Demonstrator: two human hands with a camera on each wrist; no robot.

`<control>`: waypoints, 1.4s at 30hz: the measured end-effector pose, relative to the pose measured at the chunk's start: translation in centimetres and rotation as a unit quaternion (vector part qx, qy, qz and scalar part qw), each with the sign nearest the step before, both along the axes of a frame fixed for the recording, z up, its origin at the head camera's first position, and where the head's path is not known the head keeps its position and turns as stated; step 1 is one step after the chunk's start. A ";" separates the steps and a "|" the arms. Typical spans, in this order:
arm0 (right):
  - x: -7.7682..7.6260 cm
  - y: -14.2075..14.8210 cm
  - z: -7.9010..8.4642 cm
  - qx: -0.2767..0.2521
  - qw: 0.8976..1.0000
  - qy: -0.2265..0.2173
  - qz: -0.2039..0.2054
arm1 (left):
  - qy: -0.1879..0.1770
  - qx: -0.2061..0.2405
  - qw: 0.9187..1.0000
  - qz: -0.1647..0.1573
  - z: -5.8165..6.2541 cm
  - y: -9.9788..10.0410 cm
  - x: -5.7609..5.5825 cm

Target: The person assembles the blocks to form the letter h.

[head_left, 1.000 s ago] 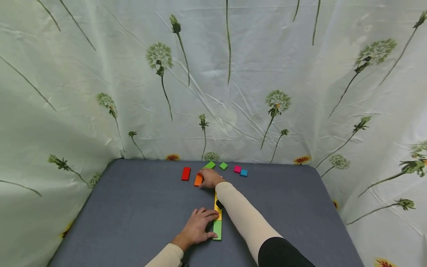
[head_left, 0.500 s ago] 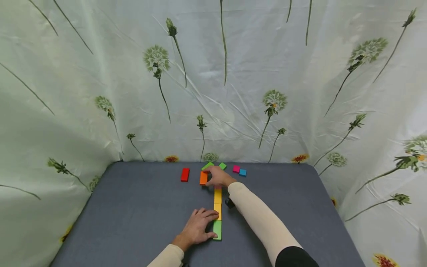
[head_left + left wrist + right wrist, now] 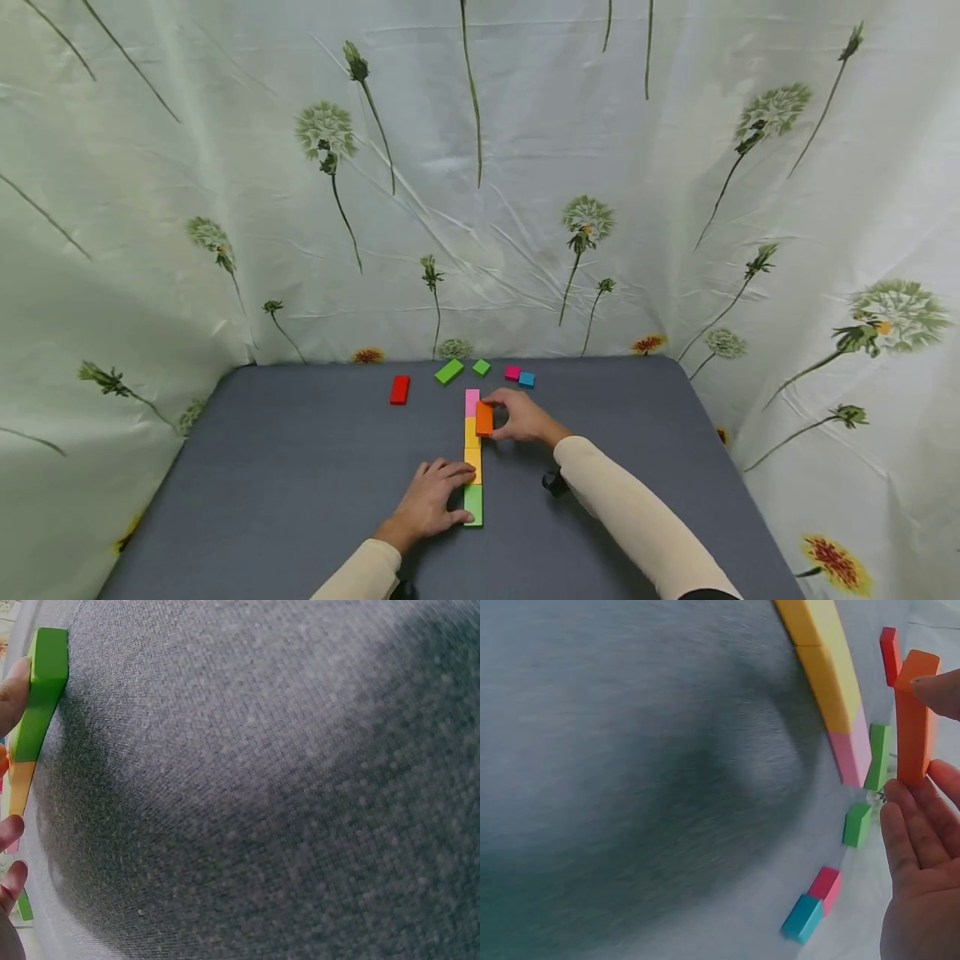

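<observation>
On the grey counter (image 3: 315, 467), the left hand (image 3: 429, 500) is spread, its thumb at the near end of a light green block (image 3: 473, 505) and its fingertips touching the near yellow block (image 3: 472, 467). These two begin a straight row, midway between the counter's left and right edges, that runs on toward the far edge through the far yellow block (image 3: 470, 433) to a pink block (image 3: 472, 401). Right of the row's far half, the right hand (image 3: 525, 417) pinches an orange block (image 3: 484, 420) between thumb and fingers; it overlaps the row's right side in the head view, and I cannot tell whether they touch. Farther off, a red block (image 3: 400, 390) lies toward the far left corner. Nearer the far edge's middle are a blue block (image 3: 527, 380) touching a magenta block (image 3: 512, 372), a long green block (image 3: 449, 372) set aslant, and a small green block (image 3: 482, 367). Behind that edge hangs a pale cloth (image 3: 495, 242) printed with dandelions.
</observation>
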State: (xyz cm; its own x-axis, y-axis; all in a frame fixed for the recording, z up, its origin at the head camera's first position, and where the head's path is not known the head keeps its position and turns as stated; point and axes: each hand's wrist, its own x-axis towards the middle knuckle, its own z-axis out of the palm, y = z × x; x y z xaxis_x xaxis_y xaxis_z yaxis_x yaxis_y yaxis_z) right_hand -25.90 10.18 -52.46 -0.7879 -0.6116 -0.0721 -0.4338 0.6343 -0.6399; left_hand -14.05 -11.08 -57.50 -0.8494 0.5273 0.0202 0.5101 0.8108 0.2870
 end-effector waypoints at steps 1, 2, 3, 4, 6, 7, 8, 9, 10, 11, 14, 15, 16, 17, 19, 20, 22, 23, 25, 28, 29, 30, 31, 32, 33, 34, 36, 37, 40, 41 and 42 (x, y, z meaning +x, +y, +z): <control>0.4 0.4 0.0 0.001 1.000 0.000 0.000 | 0.001 -0.002 1.000 0.001 0.0 0.0 0.0; 0.8 0.8 0.0 0.003 1.000 0.000 0.000 | 0.004 -0.002 1.000 0.001 0.0 0.0 0.0; 1.2 1.1 0.0 0.005 1.000 -0.001 -0.003 | 0.006 -0.002 1.000 0.001 0.0 0.0 -0.1; 1.6 1.5 0.0 0.005 1.000 -0.001 -0.004 | 0.009 0.000 1.000 0.000 -0.1 -0.1 -0.1; 2.4 2.2 -0.2 0.006 1.000 -0.003 -0.005 | 0.010 0.002 1.000 0.001 -0.1 -0.1 -0.1; 2.8 2.5 -0.4 0.007 1.000 -0.005 -0.007 | 0.009 0.002 1.000 0.001 -0.1 -0.1 -0.1; 3.3 2.8 -0.5 0.006 1.000 -0.006 -0.009 | 0.007 0.003 1.000 0.000 -0.1 -0.1 -0.1; 3.7 3.2 -0.7 0.006 1.000 -0.007 -0.011 | 0.006 0.005 1.000 -0.001 -0.2 -0.1 -0.1; 4.1 3.4 -1.0 0.004 1.000 -0.007 -0.011 | 0.004 0.005 1.000 0.000 -0.2 -0.1 -0.1; 4.5 3.7 -1.2 0.005 1.000 -0.007 -0.011 | 0.003 0.004 1.000 0.002 -0.2 -0.1 -0.1; 5.5 4.4 -1.8 0.005 1.000 -0.006 -0.009 | 0.007 0.008 1.000 0.002 -0.3 -0.2 -0.1; 5.8 4.6 -1.9 0.005 1.000 -0.006 -0.008 | 0.010 0.010 1.000 0.002 -0.3 -0.2 -0.1; 6.1 4.7 -2.1 0.006 1.000 -0.006 -0.005 | 0.011 0.010 1.000 0.002 -0.3 -0.3 -0.1; 6.3 4.8 -2.3 0.009 1.000 -0.006 -0.005 | 0.013 0.011 1.000 0.001 -0.3 -0.3 -0.1; 6.7 5.0 -2.5 0.013 1.000 -0.009 -0.003 | 0.012 0.013 1.000 0.001 -0.3 -0.3 0.0; 6.9 5.1 -2.7 0.014 1.000 -0.010 -0.003 | 0.011 0.012 1.000 0.001 -0.3 -0.3 0.0; 7.4 5.1 -2.9 0.018 1.000 -0.009 -0.001 | 0.005 0.010 1.000 0.003 -0.2 -0.2 0.0; 7.5 5.1 -3.1 0.020 1.000 -0.009 -0.001 | 0.001 0.008 1.000 0.005 -0.2 -0.2 0.0; 7.9 5.1 -3.3 0.022 1.000 -0.011 0.000 | -0.004 0.004 1.000 0.008 -0.1 0.0 0.0; 8.3 5.3 -3.6 0.025 1.000 -0.016 -0.003 | -0.004 0.000 1.000 0.007 -0.1 0.1 0.0; 8.4 5.4 -3.7 0.025 1.000 -0.018 -0.004 | -0.004 0.000 1.000 0.008 0.0 0.1 0.0; 8.5 5.5 -3.8 0.024 0.999 -0.020 -0.004 | -0.005 0.000 1.000 0.008 -0.1 0.2 0.0; 8.6 5.6 -3.8 0.025 0.999 -0.024 -0.007 | -0.006 0.000 1.000 0.008 -0.1 0.2 0.0; 8.7 5.7 -3.9 0.025 0.999 -0.027 -0.009 | -0.007 0.002 1.000 0.007 -0.1 0.2 0.0; 8.7 5.9 -4.0 0.024 0.999 -0.028 -0.011 | -0.008 0.003 1.000 0.008 -0.1 0.2 0.0; 8.8 6.0 -4.0 0.023 0.999 -0.028 -0.011 | -0.008 0.005 1.000 0.008 -0.1 0.2 0.1; 8.8 6.4 -4.1 0.019 0.999 -0.029 -0.012 | -0.005 0.007 1.000 0.008 -0.2 0.2 0.1; 8.8 6.6 -4.1 0.019 0.999 -0.028 -0.012 | -0.001 0.010 1.000 0.007 -0.2 0.1 0.1; 8.8 7.4 -4.1 0.005 1.000 -0.018 -0.007 | 0.008 0.015 1.000 0.004 -0.2 0.0 0.1; 8.9 7.7 -4.1 0.002 1.000 -0.018 -0.007 | 0.010 0.016 1.000 0.002 -0.3 -0.1 0.1; 8.9 8.0 -4.0 0.000 1.000 -0.016 -0.006 | 0.012 0.018 1.000 0.001 -0.3 -0.1 0.0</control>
